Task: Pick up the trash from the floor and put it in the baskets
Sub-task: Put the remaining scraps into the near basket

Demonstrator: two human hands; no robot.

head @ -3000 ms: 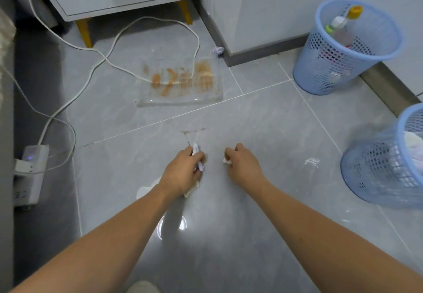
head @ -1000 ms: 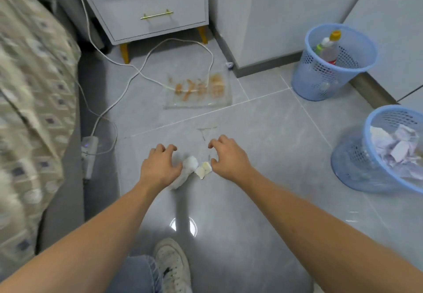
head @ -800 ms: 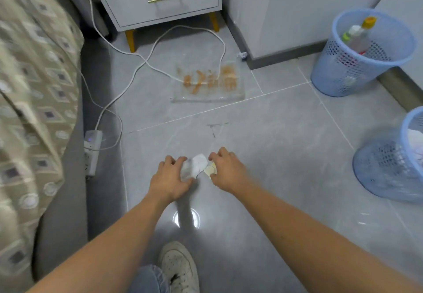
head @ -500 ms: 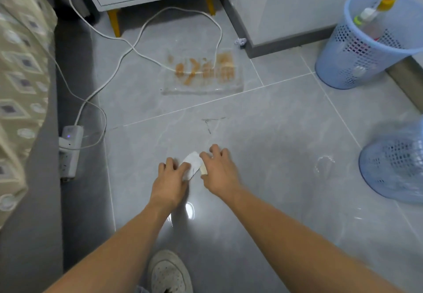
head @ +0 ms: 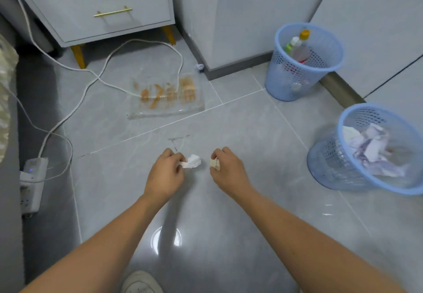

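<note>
My left hand (head: 166,175) pinches a crumpled white tissue (head: 192,162) above the grey floor tiles. A short way to its right, my right hand (head: 226,171) pinches a small cream scrap (head: 214,163). Two blue mesh baskets stand on the right: the near basket (head: 338,167) holds crumpled paper, the far basket (head: 288,80) holds plastic bottles. A clear plastic bag with orange print (head: 166,97) lies on the floor ahead. A small crumpled scrap (head: 199,67) sits at the foot of the wall corner.
A white cable (head: 100,80) loops across the floor to a power strip (head: 32,183) at the left. A grey bedside drawer unit (head: 100,9) on yellow legs stands at the back. Patterned bedding shows at the left edge. My white shoe (head: 139,283) is at the bottom.
My hands, which were close together over the two scraps, have drawn apart, each holding its own piece. The view has swung so both baskets show in full again.
</note>
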